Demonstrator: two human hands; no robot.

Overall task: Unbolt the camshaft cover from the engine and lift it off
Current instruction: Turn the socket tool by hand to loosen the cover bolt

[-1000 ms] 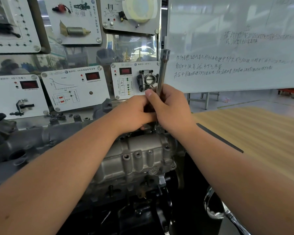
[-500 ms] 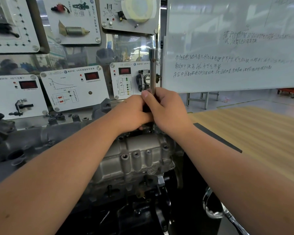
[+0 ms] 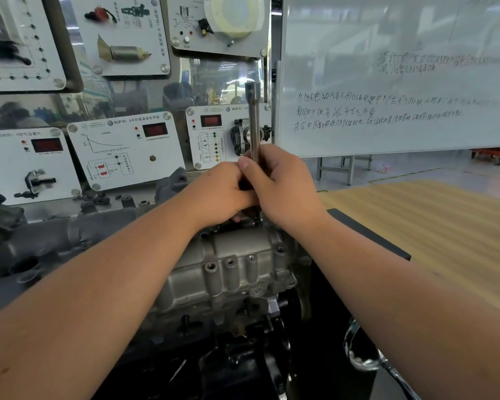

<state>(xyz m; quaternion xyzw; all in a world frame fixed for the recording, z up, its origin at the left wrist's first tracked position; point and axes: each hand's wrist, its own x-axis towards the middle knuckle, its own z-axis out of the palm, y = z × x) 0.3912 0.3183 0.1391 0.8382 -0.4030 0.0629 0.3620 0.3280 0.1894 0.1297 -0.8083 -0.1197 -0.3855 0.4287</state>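
A grey cast-metal camshaft cover (image 3: 237,264) sits on top of the engine in the centre of the view. A long steel wrench (image 3: 254,122) stands nearly upright over the cover's far end. My right hand (image 3: 280,186) grips its shaft, thumb on the left side. My left hand (image 3: 223,192) is curled round the wrench's lower part, pressed against my right hand. The wrench's lower tip and the bolt under it are hidden behind my hands.
Display panels (image 3: 122,151) with gauges and car parts stand right behind the engine. A whiteboard (image 3: 393,82) with writing fills the upper right. A wooden table (image 3: 433,232) lies to the right. The dark intake manifold (image 3: 49,243) runs to the left.
The wrench's top end swung from leaning right to nearly upright. Both hands kept their hold and shifted slightly with it.
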